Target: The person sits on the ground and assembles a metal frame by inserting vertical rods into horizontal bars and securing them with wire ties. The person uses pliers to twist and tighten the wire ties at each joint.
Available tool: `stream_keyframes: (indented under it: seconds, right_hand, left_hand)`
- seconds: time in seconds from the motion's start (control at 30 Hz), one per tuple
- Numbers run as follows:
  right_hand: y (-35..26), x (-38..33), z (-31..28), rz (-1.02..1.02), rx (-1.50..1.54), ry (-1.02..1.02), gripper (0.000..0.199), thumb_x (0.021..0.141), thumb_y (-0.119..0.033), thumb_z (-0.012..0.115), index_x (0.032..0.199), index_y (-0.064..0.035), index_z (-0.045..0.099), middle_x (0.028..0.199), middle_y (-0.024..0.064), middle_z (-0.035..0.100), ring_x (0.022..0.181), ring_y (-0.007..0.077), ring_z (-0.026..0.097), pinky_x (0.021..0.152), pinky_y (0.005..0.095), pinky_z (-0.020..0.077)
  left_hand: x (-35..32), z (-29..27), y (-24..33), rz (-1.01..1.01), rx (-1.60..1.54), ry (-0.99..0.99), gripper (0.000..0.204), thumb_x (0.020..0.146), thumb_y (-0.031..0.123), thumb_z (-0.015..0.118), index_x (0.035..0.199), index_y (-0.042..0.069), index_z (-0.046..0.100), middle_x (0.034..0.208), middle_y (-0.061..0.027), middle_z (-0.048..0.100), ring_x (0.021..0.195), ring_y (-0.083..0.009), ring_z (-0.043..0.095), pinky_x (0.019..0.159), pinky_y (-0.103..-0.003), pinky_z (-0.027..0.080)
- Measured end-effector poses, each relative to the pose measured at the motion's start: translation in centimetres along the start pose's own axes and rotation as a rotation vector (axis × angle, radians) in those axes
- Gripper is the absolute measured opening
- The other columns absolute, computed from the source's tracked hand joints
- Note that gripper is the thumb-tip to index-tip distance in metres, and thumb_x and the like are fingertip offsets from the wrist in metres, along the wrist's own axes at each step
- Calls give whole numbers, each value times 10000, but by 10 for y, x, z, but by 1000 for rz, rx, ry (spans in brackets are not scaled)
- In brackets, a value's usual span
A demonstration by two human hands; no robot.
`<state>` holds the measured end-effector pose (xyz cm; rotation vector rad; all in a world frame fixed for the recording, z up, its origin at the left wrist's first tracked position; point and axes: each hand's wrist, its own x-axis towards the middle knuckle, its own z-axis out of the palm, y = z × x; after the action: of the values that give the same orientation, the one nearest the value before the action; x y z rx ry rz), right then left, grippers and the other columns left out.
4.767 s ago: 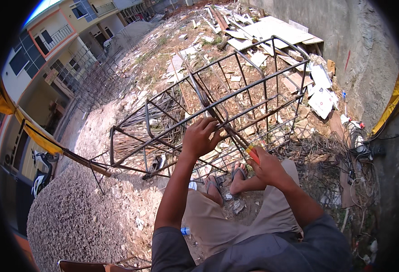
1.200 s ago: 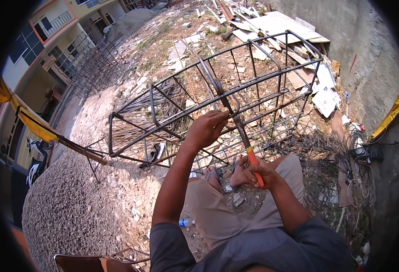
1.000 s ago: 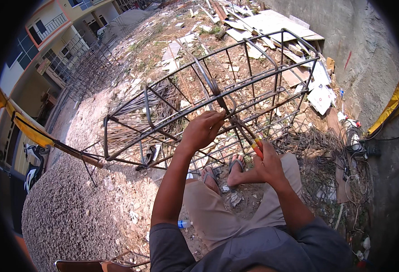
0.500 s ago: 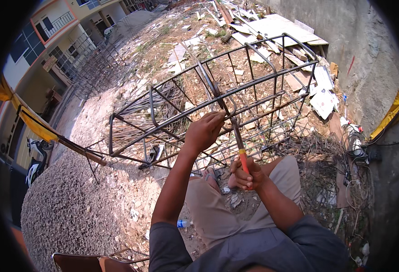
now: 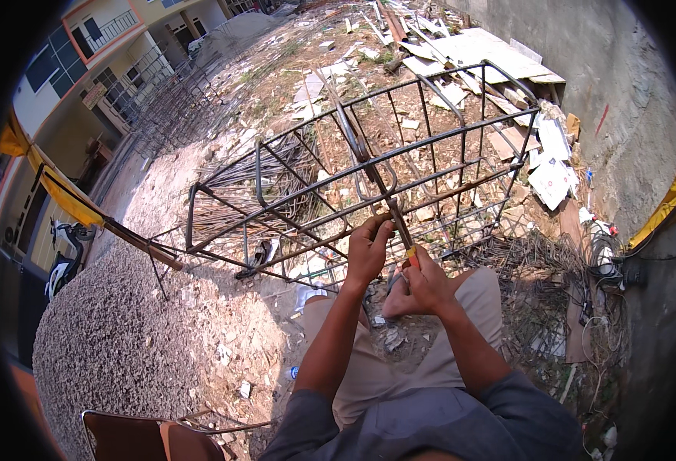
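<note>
Rebar cage lies lengthwise ahead of the seated person, its near bar pinched in the closed left hand, while the right hand, just beside it, is wrapped around an orange-handled tool.

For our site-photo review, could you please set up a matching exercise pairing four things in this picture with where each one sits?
Things:
1. Left hand
2. Right hand
3. Parked scooter
4. Pale flat boards

Places:
A. At the far left edge, beside the gravel
B. At the top, beyond the rebar cage
C. Gripping a bar at the near side of the cage
D. Just below the cage, around an orange-handled tool

Pairs: 1-C, 2-D, 3-A, 4-B
</note>
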<state>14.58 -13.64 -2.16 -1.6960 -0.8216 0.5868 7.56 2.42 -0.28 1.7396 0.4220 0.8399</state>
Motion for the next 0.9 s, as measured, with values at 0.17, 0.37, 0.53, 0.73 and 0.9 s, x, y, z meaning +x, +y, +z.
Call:
stream_keyframes:
  seconds: [0.17, 0.37, 0.53, 0.73, 0.9]
  right_hand:
    - [-22, 6, -20, 142, 217, -202, 303, 1000, -318, 608, 1089, -29, 581, 812, 56, 642, 639, 160, 637, 573, 329, 508]
    - [-17, 19, -27, 75, 100, -222, 345, 1054, -333, 544, 1074, 3, 620, 806, 77, 684, 513, 95, 560, 457, 266, 446]
    - [-26, 19, -38, -40, -72, -198, 356, 1054, -353, 549, 1055, -3, 612, 744, 73, 654, 470, 132, 544, 440, 285, 435]
    - [-48, 17, -30, 168, -56, -281, 374, 1045, -414, 570, 1030, -41, 571, 634, 12, 522, 537, 120, 537, 466, 301, 450]
    - [5, 29, -27, 243, 1054, -708, 334, 1060, -402, 556, 1165, -85, 575, 701, 1, 534, 568, 105, 528, 517, 281, 482]
  left_hand:
    - [1, -8, 14, -302, -253, -26, 232, 1024, 216, 632, 1113, 8, 687, 904, -54, 738, 688, -80, 663, 575, -209, 493]
    - [6, -13, 34, -385, -363, -57, 232, 1013, 237, 651, 1097, 22, 675, 872, -26, 713, 616, -51, 610, 493, -189, 431]
    - [1, -7, 32, -419, -415, -48, 211, 1030, 249, 625, 1082, 50, 670, 875, -1, 690, 570, -36, 582, 460, -170, 384]
    - [-5, -11, 21, -330, -365, -42, 218, 1024, 265, 629, 1078, 57, 666, 897, -19, 699, 584, -62, 624, 480, -200, 418]
    - [0, 5, 38, -441, -580, -64, 203, 1023, 264, 632, 1076, 72, 673, 898, 10, 686, 587, -57, 611, 478, -196, 416]
